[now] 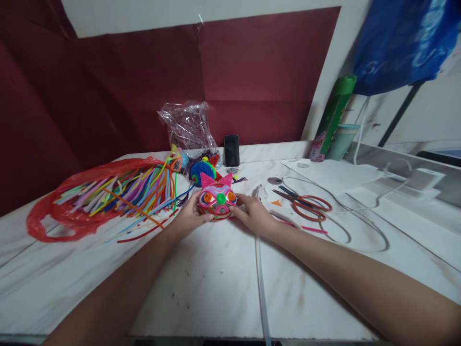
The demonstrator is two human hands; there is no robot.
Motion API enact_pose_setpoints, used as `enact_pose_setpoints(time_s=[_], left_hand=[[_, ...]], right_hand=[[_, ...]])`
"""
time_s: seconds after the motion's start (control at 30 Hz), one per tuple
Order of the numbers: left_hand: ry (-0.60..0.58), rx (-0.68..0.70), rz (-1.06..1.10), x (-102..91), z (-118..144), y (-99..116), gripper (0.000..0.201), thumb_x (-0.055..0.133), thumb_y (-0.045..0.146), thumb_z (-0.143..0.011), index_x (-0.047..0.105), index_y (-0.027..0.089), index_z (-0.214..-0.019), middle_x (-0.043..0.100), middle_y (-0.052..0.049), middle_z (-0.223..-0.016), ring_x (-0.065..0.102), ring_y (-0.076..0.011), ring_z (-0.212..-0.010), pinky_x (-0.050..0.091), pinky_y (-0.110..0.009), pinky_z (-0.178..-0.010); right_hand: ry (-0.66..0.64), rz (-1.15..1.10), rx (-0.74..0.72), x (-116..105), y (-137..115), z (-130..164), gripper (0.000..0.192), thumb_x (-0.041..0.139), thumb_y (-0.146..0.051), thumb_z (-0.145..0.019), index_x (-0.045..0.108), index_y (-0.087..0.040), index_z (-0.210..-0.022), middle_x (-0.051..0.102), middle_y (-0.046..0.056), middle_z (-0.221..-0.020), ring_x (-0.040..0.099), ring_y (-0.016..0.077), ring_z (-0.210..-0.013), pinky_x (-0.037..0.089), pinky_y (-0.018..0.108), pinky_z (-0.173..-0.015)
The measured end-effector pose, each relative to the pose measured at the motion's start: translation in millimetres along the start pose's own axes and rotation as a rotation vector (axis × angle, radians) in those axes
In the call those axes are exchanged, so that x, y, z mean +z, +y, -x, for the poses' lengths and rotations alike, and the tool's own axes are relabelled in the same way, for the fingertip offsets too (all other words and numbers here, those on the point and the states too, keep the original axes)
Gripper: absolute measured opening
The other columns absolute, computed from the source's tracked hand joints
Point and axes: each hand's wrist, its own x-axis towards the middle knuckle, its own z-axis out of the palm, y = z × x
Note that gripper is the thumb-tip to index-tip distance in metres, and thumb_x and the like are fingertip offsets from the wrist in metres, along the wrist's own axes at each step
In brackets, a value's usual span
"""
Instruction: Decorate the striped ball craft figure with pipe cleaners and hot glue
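White marble counter (pixel 216 288) stretches ahead of me, backed by a dark red wall covering. At about ten o'clock from my hands lies a red plastic bag (pixel 54 211) spilling a sheaf of colourful pipe cleaners (pixel 133 192) toward the centre. My left hand (pixel 189 216) rests on the counter, fingers curved against the left side of a small cat-face craft (pixel 217 197). This pink, coiled piece has two pointed ears and orange and green round spots, and it sits on the counter at twelve o'clock, held between both hands. Behind it, at twelve o'clock, are a blue coiled craft (pixel 201 170), a crinkled clear bag (pixel 189 126) and an upright black phone (pixel 231 150). My right hand (pixel 254 214) presses the craft's right side, thumb and fingers touching it. At two o'clock lie orange-handled scissors (pixel 306 204) beside a looping white cable (pixel 360 226). Farther off at two o'clock, a green bottle (pixel 334 115) leans by the wall.
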Motion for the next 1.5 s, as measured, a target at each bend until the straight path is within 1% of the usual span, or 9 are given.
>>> enact_pose_setpoints(time_s=[0.23,0.47,0.6,0.67,0.77,0.93,1.23,1.37,1.5], left_hand=[[0.202,-0.031,-0.228,5.3,1.4,3.5,0.073,0.072,0.035,-0.065,0.038,0.021,-0.128,0.056,-0.009,-0.125,0.054,-0.0253,-0.114,0.042,-0.039,-0.098],[0.247,-0.11,-0.183,1.5,-7.9,5.8,0.061,0.067,0.036,-0.069,0.042,0.018,-0.122,0.057,-0.011,-0.124,0.054,-0.0248,-0.115,0.039,-0.041,-0.1],[0.26,-0.095,-0.182,0.9,-8.6,7.1,0.06,0.067,0.038,-0.068,0.044,0.019,-0.12,0.058,-0.011,-0.124,0.054,-0.0254,-0.115,0.039,-0.041,-0.101],[0.245,-0.081,-0.175,-0.2,-7.9,6.4,0.059,0.067,0.039,-0.069,0.044,0.018,-0.12,0.058,-0.01,-0.124,0.053,-0.0248,-0.116,0.04,-0.039,-0.1],[0.213,-0.072,-0.163,-2.8,-7.4,2.5,0.058,0.066,0.04,-0.07,0.044,0.019,-0.12,0.059,-0.01,-0.122,0.054,-0.0237,-0.115,0.039,-0.039,-0.101],[0.197,-0.04,-0.119,-5.3,-8.1,-1.1,0.06,0.068,0.038,-0.068,0.045,0.019,-0.12,0.058,-0.009,-0.124,0.053,-0.0233,-0.116,0.04,-0.038,-0.1],[0.157,-0.095,-0.13,-4.7,-4.5,14.4,0.054,0.068,0.04,-0.068,0.051,0.019,-0.115,0.062,-0.008,-0.119,0.056,-0.0251,-0.112,0.043,-0.036,-0.096],[0.163,-0.121,-0.16,-6.0,-5.5,14.3,0.052,0.067,0.042,-0.068,0.053,0.018,-0.113,0.062,-0.009,-0.118,0.055,-0.0265,-0.113,0.044,-0.037,-0.094],[0.157,-0.125,-0.179,-5.5,-6.2,14.3,0.055,0.067,0.041,-0.069,0.051,0.018,-0.116,0.059,-0.01,-0.123,0.051,-0.0265,-0.118,0.04,-0.038,-0.099]], right_hand=[[0.001,0.048,-0.099,-2.6,-4.7,0.3,0.041,0.055,-0.036,-0.084,0.055,-0.015,-0.119,0.069,0.011,-0.101,0.061,0.0249,-0.094,0.041,0.039,-0.087],[0.143,-0.068,0.108,-75.1,8.1,-25.8,0.027,0.051,-0.026,-0.084,0.062,-0.014,-0.105,0.071,0.008,-0.091,0.065,0.0176,-0.079,0.048,0.027,-0.071],[-0.029,0.317,0.162,-98.4,17.4,-17.8,0.022,0.047,-0.024,-0.085,0.067,-0.017,-0.089,0.071,0.006,-0.084,0.064,0.0171,-0.072,0.045,0.024,-0.063],[-0.152,0.529,0.133,-93.5,22.2,-5.7,0.018,0.052,-0.026,-0.08,0.068,-0.018,-0.086,0.07,0.008,-0.083,0.064,0.0198,-0.074,0.044,0.026,-0.063],[-0.202,0.641,0.092,-76.5,29.7,11.2,0.015,0.061,-0.022,-0.069,0.068,-0.015,-0.082,0.068,0.014,-0.087,0.061,0.0274,-0.088,0.044,0.031,-0.071],[-0.238,0.739,0.048,-59.8,39.1,15.6,0.02,0.057,-0.015,-0.069,0.066,-0.011,-0.087,0.066,0.018,-0.09,0.056,0.0308,-0.093,0.042,0.036,-0.077],[-0.239,0.783,0.133,-76.5,70.8,3.2,0.022,0.052,-0.013,-0.074,0.064,-0.013,-0.092,0.064,0.017,-0.101,0.054,0.03,-0.098,0.041,0.036,-0.078],[-0.183,0.676,0.11,-80.6,69.3,1.8,0.03,0.052,-0.01,-0.074,0.064,-0.015,-0.1,0.063,0.014,-0.11,0.053,0.0283,-0.103,0.041,0.036,-0.084],[-0.083,0.278,0.003,-63.0,40.0,-7.3,0.036,0.054,-0.013,-0.075,0.062,-0.017,-0.11,0.065,0.01,-0.107,0.057,0.0229,-0.1,0.043,0.033,-0.087]])
